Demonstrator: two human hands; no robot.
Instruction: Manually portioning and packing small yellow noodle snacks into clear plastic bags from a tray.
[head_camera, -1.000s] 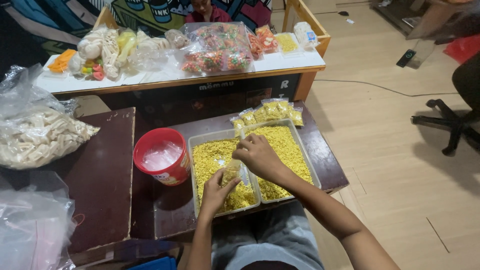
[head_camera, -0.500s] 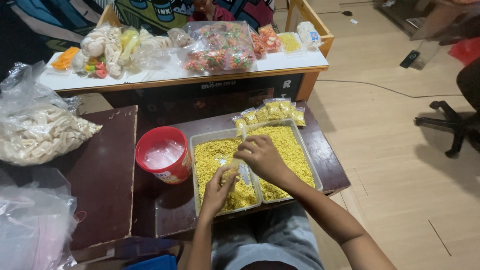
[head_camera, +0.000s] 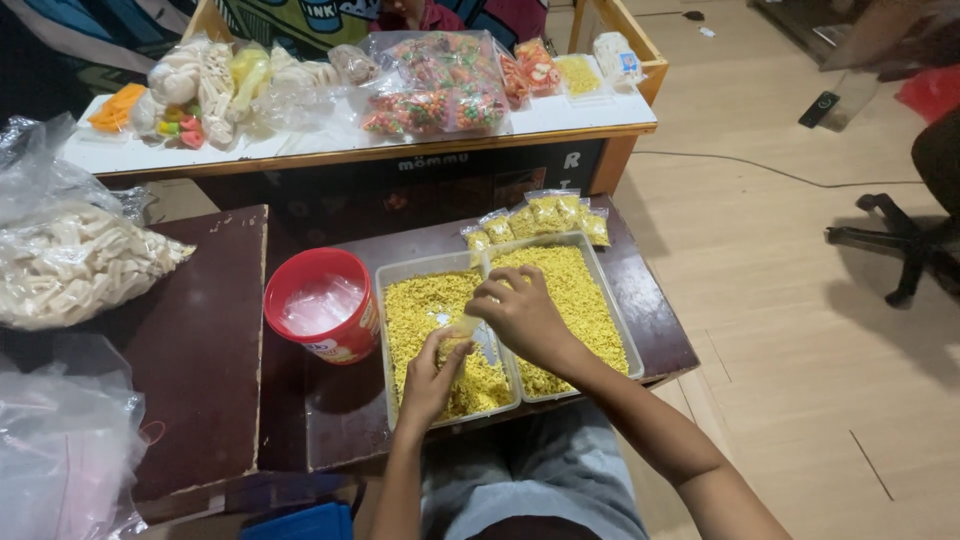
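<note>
Two clear rectangular trays (head_camera: 612, 300) full of small yellow snack bits stand side by side on a dark low table (head_camera: 660, 335). My left hand (head_camera: 432, 375) is over the left tray and holds a small clear plastic bag (head_camera: 463, 326) by its mouth. My right hand (head_camera: 520, 312) is bent over the same bag from the right, fingers pinched at its opening. Several small filled bags of the yellow snack (head_camera: 540, 215) lie in a row behind the trays.
A red tub (head_camera: 322, 305) lined with clear plastic stands left of the trays. A big bag of pale crackers (head_camera: 75, 265) lies at far left. A white-topped counter (head_camera: 570, 115) behind carries several bags of coloured snacks. An office chair base (head_camera: 905, 245) stands at right.
Both hands have stayed over the left tray with the small bag between them; the right hand has shifted slightly lower and nearer to the left hand.
</note>
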